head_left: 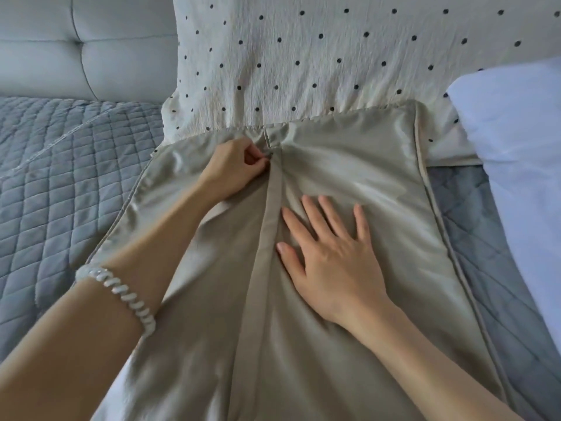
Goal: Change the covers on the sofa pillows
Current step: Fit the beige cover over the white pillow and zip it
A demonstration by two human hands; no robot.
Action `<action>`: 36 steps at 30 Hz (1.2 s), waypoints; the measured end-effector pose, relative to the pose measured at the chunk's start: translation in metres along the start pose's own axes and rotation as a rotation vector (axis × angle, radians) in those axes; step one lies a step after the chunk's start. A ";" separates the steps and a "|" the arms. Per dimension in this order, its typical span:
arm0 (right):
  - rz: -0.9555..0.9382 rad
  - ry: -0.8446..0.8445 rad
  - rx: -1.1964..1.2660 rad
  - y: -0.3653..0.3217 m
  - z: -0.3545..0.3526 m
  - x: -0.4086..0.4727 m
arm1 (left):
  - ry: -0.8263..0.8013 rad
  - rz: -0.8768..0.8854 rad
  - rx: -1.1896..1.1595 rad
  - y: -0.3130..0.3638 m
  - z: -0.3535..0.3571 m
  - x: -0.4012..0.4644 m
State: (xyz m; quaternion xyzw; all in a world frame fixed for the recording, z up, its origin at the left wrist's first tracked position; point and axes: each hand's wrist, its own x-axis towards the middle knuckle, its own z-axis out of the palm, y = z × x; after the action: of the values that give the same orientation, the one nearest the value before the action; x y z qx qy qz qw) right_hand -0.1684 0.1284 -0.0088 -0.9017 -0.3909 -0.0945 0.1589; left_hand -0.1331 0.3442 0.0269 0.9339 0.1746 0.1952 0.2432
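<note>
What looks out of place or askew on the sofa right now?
Nothing is damaged or spilled. A bare white pillow insert lies coverless at the right edge. The beige satin cover puckers around its centre zipper flap, where the left hand pinches.

A smooth, satin-like sheen is shown by the beige pillow cover (349,165) at the centre. Crinkled, matt cloth is seen on the dotted pillow (303,56) at twelve o'clock. Quilted, stitched fabric is shown by the grey sofa throw (60,183) at nine o'clock.
</note>
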 end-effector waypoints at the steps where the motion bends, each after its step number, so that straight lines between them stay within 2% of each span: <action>1: -0.005 0.002 -0.013 0.001 0.000 0.000 | 0.001 -0.010 -0.006 0.002 0.000 0.004; 8: -0.027 -0.001 -0.060 0.004 0.001 0.000 | -0.035 -0.121 0.012 0.016 0.004 0.006; 13: 0.002 0.047 -0.012 0.004 -0.004 0.001 | -0.284 -0.041 0.070 0.026 -0.006 -0.054; 16: 0.201 0.209 0.053 0.009 -0.019 -0.003 | -0.362 -0.006 0.200 0.028 -0.020 -0.129; 18: 0.403 0.128 0.014 0.020 -0.037 -0.006 | -0.391 -0.073 0.257 0.028 -0.032 -0.167; 20: 0.564 -0.009 0.041 0.037 -0.053 -0.009 | -0.344 -0.220 0.275 0.019 -0.046 -0.183; 23: 0.702 -0.108 0.146 0.055 -0.071 -0.010 | -0.174 -0.462 0.239 -0.003 -0.074 -0.192; 26: 0.808 -0.118 0.285 0.057 -0.085 -0.012 | -0.043 -0.654 0.192 -0.031 -0.095 -0.203; 28: 0.805 -0.123 0.341 0.053 -0.093 -0.016 | -0.033 -0.744 0.212 -0.052 -0.100 -0.208; 30: 0.759 -0.109 0.365 0.041 -0.097 -0.024 | -0.028 -0.761 0.159 -0.061 -0.103 -0.206; 32: 0.721 -0.060 0.393 0.025 -0.100 -0.034 | 0.048 -0.724 0.058 -0.054 -0.107 -0.199; 36: 0.630 0.043 0.414 0.002 -0.118 -0.054 | 0.270 -0.408 0.033 -0.004 -0.117 -0.171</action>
State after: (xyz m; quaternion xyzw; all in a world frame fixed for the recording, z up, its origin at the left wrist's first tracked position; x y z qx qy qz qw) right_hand -0.2091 0.0485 0.0846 -0.9244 -0.1016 0.0212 0.3670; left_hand -0.3343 0.3208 0.0715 0.8486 0.3936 0.2624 0.2370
